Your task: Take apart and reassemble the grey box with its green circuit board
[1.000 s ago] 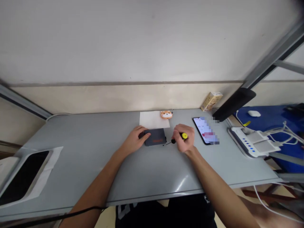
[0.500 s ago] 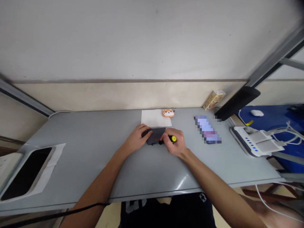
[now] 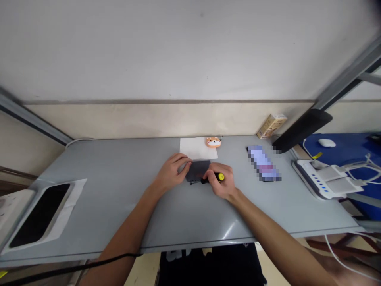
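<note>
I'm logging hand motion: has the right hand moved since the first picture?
Yes: the right hand has moved left, away from the lit phone.

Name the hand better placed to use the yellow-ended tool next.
Likely the right hand: it grips the tool near the dark box; the left hand touches the box's left end.

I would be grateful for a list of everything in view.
desk: 1, grey, centre
wall: 1, cream-grey, behind
case: 1, dark grey, mid-desk
tool: 1, black-yellow, at case
sheet: 1, white, behind case
dog-faced item: 1, orange-white, on sheet
phone: 1, lilac-lit, right
carton: 1, tan, by wall
long block: 1, black, beside carton
charging station: 1, white, right end
cables: several, white, right
surface: 1, blue, far right
oval item: 1, white, right
slab: 1, black, left
strap: 1, black, lower left
left hand: 1, bare, on case
right hand: 1, bare, around tool
</note>
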